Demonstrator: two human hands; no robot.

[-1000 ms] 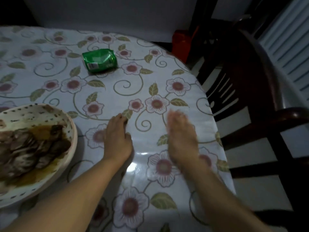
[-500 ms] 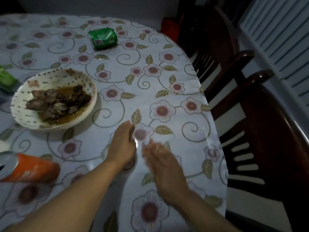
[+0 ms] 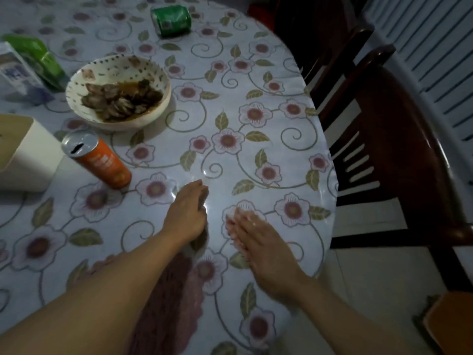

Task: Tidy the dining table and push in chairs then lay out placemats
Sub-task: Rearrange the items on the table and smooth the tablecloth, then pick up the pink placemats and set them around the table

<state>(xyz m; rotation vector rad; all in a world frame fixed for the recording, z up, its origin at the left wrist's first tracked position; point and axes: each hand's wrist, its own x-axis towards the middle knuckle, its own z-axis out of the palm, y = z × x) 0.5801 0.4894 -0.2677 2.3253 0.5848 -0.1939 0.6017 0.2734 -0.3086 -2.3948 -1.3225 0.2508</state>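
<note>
Table (image 3: 294, 160) fills most of the frame, chairs (image 3: 399, 155) at its right edge. Low centre, left hand (image 3: 188, 213) rests curled, holding nothing visible; right hand (image 3: 258, 242) lies flat and open, blurred.

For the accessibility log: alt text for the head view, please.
Two bare hands, left hand and right hand, lie on a floral tablecloth, holding nothing. Beyond them are an orange can, a bowl of food and a tipped green can; dark wooden chairs stand to the right.
</note>
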